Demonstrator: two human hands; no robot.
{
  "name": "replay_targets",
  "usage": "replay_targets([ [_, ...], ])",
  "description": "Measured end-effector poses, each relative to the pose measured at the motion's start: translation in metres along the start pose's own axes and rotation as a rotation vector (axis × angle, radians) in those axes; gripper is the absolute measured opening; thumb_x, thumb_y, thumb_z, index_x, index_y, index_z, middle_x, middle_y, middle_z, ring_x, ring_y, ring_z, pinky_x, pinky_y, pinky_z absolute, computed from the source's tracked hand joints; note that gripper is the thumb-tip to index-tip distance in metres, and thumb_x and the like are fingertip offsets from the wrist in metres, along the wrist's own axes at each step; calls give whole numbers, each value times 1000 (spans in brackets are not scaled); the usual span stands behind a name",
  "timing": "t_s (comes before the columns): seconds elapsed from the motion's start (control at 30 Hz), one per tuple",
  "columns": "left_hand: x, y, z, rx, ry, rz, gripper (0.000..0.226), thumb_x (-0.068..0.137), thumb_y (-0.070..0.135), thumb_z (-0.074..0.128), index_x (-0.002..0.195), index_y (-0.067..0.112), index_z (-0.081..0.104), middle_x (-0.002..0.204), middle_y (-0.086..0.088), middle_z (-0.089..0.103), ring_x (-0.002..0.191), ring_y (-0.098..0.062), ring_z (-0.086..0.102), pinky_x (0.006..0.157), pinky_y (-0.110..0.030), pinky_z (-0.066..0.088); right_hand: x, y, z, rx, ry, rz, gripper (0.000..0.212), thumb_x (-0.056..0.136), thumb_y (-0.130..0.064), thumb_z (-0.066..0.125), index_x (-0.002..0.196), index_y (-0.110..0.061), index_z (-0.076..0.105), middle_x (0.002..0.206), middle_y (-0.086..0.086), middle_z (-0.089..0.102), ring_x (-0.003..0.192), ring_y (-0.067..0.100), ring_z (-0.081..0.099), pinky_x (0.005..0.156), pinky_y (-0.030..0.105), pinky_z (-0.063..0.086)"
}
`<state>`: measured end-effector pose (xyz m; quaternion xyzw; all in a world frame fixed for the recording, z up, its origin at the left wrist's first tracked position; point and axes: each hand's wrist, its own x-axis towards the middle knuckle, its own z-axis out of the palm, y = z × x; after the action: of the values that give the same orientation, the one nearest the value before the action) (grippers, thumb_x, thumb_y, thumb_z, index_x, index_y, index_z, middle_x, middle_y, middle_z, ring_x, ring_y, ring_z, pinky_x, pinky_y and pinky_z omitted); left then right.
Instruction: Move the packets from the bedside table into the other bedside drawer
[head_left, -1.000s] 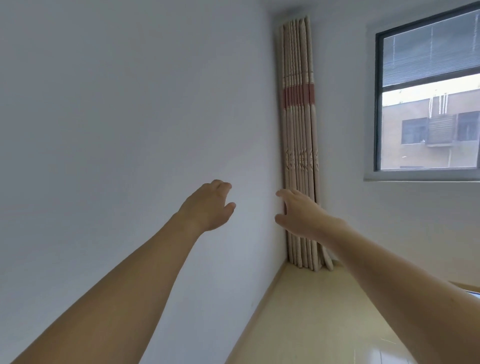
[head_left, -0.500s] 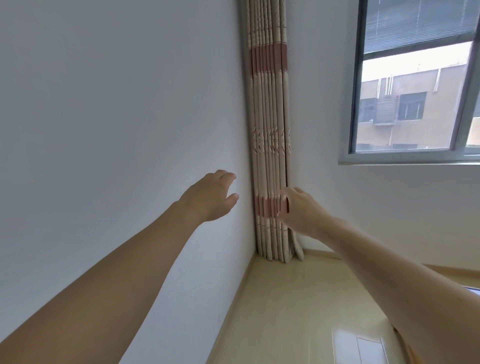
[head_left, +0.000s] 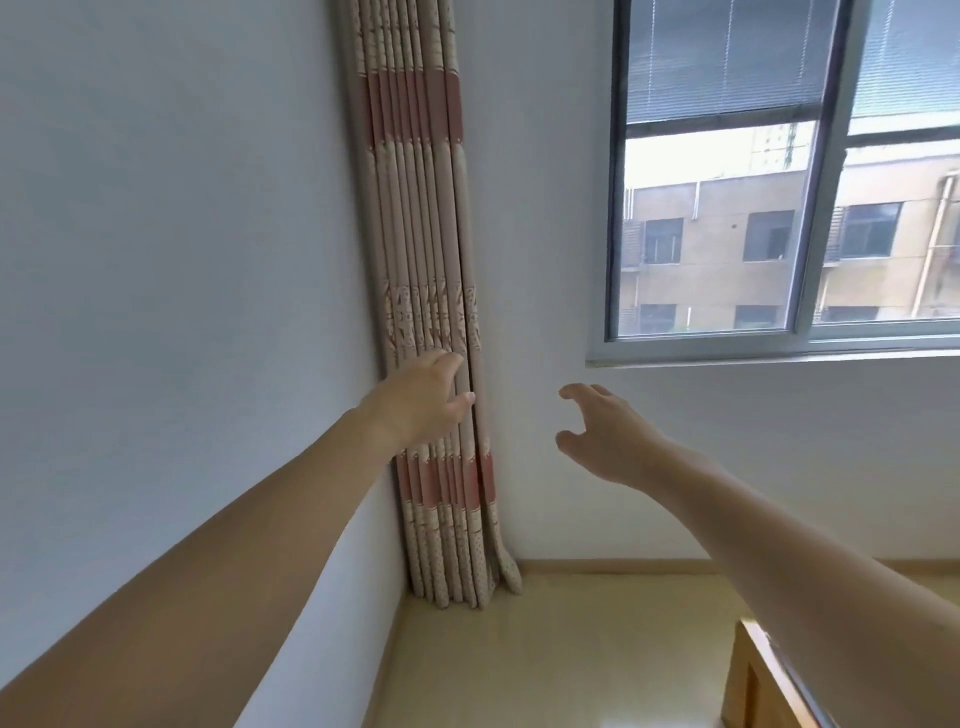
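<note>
**Both hands up in the corner, nothing in them**

So the view is pointed at a room corner — plain white wall (head_left: 156, 260) on the left, another white wall under the window (head_left: 779, 182) on the right. A gathered curtain (head_left: 421, 208), beige with reddish bands, hangs bunched right in the corner and runs down to the pale yellowish floor (head_left: 545, 649). Through the glass there's a tan apartment building. At the bottom right corner you can just catch a wooden furniture edge (head_left: 753, 675); can't tell what piece it is.

Left hand (head_left: 421, 400) is stretched out in front of the curtain, fingers loosely curved, thumb out, gripping nothing. Whether it touches the fabric — can't tell. Right hand (head_left: 602, 431) is out too, in front of the wall below the window sill, fingers spread and a bit hooked, also holding nothing.

The packets, bedside table and drawer aren't in view, so which way they point or where they sit can't be told.
</note>
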<state>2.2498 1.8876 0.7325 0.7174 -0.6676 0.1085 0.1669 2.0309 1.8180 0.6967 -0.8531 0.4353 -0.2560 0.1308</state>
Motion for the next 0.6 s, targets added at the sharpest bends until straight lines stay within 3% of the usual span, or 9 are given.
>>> replay_targets([
  [0.3,268,41,169,-34,-77,208,62,97,42,48,149,12,32,154,-7,34,142,-24,32,117,-39,27,182,193,10,-63,35,171,60,91,-26,55,147,-21,34,151,-1,34,130,21,43,99,30,42],
  [0.6,525,98,250,-110,-56,278,60,97,41,48,149,14,33,155,-4,33,142,-22,32,116,-39,29,359,377,-46,-71,92,314,62,90,-27,57,146,-14,36,151,4,36,138,20,35,109,32,33],
])
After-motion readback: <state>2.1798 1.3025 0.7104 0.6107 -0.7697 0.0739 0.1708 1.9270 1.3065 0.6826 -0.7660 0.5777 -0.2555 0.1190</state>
